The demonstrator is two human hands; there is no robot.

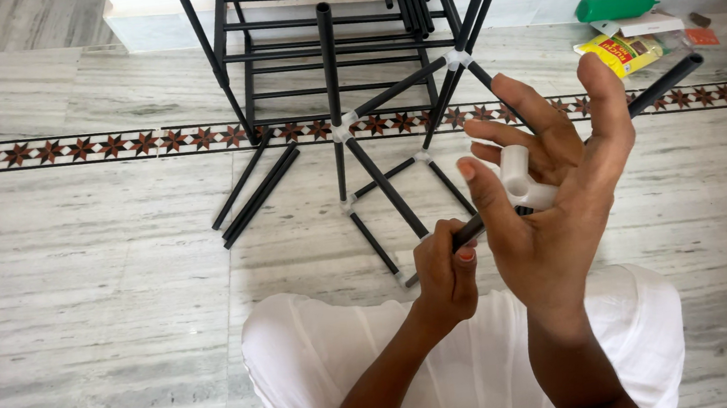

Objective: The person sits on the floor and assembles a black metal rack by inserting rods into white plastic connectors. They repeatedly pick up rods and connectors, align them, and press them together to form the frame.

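here, hands [447, 272] join tube [666, 84], connector [523, 180].

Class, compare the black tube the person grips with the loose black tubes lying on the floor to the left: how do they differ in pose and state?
The gripped tube is lifted and slanted, held by the left hand; the loose tubes lie on the floor, untouched. The gripped tube passes through a white connector in the right hand; the loose tubes show no connector. Both are slim, round and black.
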